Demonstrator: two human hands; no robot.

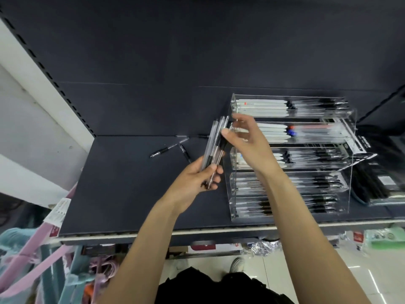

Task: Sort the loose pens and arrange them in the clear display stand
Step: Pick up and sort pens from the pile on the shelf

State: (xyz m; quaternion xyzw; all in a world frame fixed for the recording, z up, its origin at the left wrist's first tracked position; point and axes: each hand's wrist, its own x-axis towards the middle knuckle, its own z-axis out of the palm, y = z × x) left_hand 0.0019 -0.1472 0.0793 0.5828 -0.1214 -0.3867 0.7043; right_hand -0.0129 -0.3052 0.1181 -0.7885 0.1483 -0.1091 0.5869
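A bundle of clear and black pens [213,145] stands nearly upright in my left hand [197,178], which grips its lower end. My right hand [245,139] pinches the bundle's upper part between thumb and fingers, just left of the clear display stand [350,119]. The stand has several tiers, each holding rows of white and black pens; one tier also shows blue and red pens [292,130]. Loose black pens [168,148] lie on the dark shelf [122,183] behind my left hand.
Black packaged goods [381,183] lie right of the stand. The shelf's pale front edge [153,236] runs below my forearms. Pink and teal items [32,260] hang at lower left. A white upright [43,88] bounds the shelf on the left.
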